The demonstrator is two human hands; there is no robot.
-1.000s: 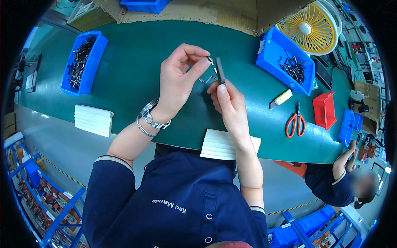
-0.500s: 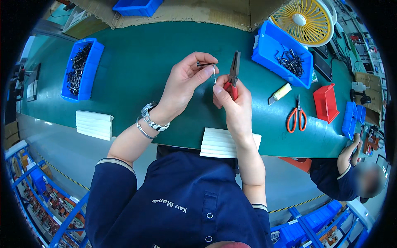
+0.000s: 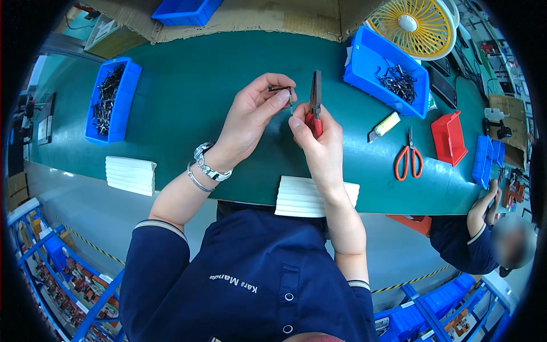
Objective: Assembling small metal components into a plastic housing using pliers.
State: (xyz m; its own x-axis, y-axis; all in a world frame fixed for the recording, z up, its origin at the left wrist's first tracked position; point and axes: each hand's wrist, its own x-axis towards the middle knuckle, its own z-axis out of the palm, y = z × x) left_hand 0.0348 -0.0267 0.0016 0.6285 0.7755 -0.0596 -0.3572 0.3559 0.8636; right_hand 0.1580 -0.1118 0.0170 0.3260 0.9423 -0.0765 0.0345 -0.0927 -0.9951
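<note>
Red-handled pliers (image 3: 317, 102) sit in the closed right hand (image 3: 322, 145), the left hand (image 3: 248, 117) pinching a dark part (image 3: 276, 89).

Pretty clearly a factory-type workshop: long green-topped workbench (image 3: 188, 74), blue plastic bin (image 3: 130, 91) of small shiny dark parts (image 3: 106, 101) at upper left, blue-framed racking (image 3: 101, 304) at lower left, plus yellow-and-black striped floor tape (image 3: 91, 241) beside it.

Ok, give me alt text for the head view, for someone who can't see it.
A person's bare left hand pinches a small, thin, dark part beside the bare right hand, which holds grey metal pliers with red handles, above a green tabletop. Rectangular blue plastic bins holding small dark pieces sit to the left and right.
</note>
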